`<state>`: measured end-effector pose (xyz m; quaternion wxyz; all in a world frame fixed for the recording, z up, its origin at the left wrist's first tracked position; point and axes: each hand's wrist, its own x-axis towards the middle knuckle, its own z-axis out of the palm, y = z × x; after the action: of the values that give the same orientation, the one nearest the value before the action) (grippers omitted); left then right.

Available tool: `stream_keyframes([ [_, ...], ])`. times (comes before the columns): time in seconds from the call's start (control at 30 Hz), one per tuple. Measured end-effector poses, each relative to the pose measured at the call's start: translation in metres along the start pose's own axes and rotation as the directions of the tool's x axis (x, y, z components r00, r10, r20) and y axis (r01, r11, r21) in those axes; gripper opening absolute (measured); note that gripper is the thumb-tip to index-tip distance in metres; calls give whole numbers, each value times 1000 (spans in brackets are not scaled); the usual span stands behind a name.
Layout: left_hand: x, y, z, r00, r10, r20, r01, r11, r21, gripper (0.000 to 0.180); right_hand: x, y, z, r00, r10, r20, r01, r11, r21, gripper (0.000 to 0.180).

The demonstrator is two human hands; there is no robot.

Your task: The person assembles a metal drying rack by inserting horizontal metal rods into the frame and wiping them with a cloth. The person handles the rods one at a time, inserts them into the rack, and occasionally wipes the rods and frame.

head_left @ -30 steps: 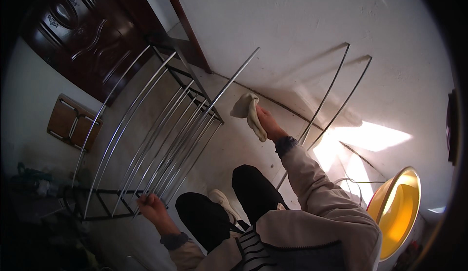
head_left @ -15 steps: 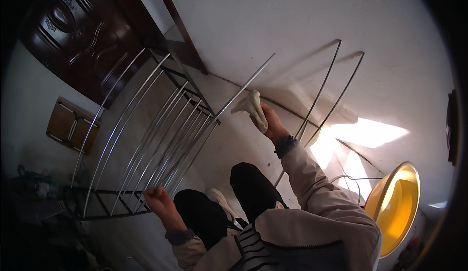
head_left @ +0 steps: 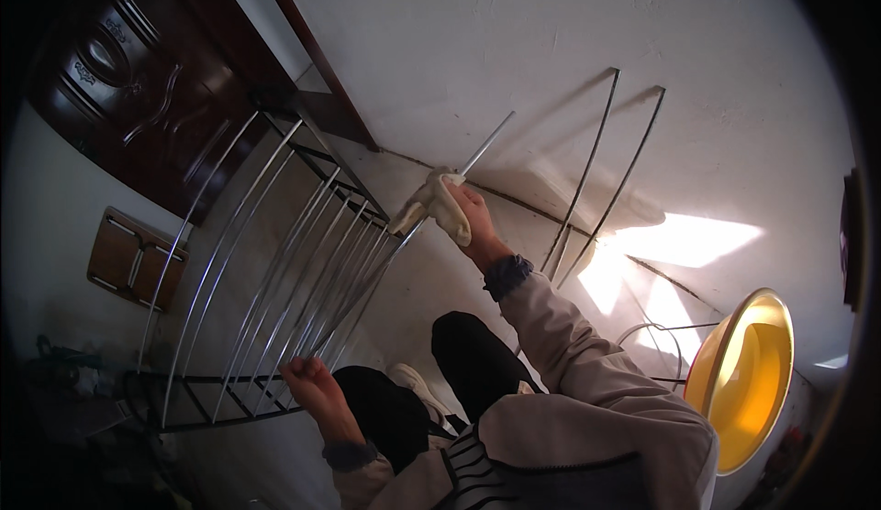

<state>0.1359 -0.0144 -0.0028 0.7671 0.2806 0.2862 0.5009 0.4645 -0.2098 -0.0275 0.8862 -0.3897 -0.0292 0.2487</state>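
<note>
My right hand point(head_left: 475, 221) is closed on a cream cloth point(head_left: 435, 205), which lies against a slim silver metal rod point(head_left: 486, 146) and partly wraps it. The far end of the rod juts out past the cloth toward the wall. The rod slants down along a rack of metal tubes point(head_left: 246, 281) to my left hand point(head_left: 317, 389), whose fingers are curled closed around its near end, by the rack's black end frame point(head_left: 204, 400). Where the rod's lower part overlaps the rack tubes, the two are hard to tell apart.
A yellow basin point(head_left: 748, 391) stands tilted at the right, beside thin metal legs. Two bent dark metal rods point(head_left: 587, 175) lean by the white wall. A folded wooden stool point(head_left: 138, 258) rests against the left wall, near a dark carved door point(head_left: 138, 70).
My right hand has moved left and slightly down, bringing the cloth from beside the rod onto it. My left hand keeps its hold, shifted slightly with the view.
</note>
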Motion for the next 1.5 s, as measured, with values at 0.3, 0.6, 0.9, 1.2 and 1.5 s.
stream_keyframes([
  [0.3,7,73,-63,999,30,-16,-29,999,17,26,48,-42,-45,972,-129,-199,150,984,94,31],
  [0.6,9,-3,-7,994,-79,74,87,990,-110,17,-10,39,32,999,-27,-40,28,1000,8,39],
  [0.9,-5,-20,75,602,-785,147,606,569,556,35,-9,54,64,950,-307,-53,285,925,-250,32],
  [1.2,-14,10,198,455,59,889,-760,547,352,37,-52,36,93,782,-441,441,618,456,-640,18],
  [1.5,-17,49,176,606,209,768,-689,621,374,20,-69,44,61,556,-281,782,821,37,-570,15],
])
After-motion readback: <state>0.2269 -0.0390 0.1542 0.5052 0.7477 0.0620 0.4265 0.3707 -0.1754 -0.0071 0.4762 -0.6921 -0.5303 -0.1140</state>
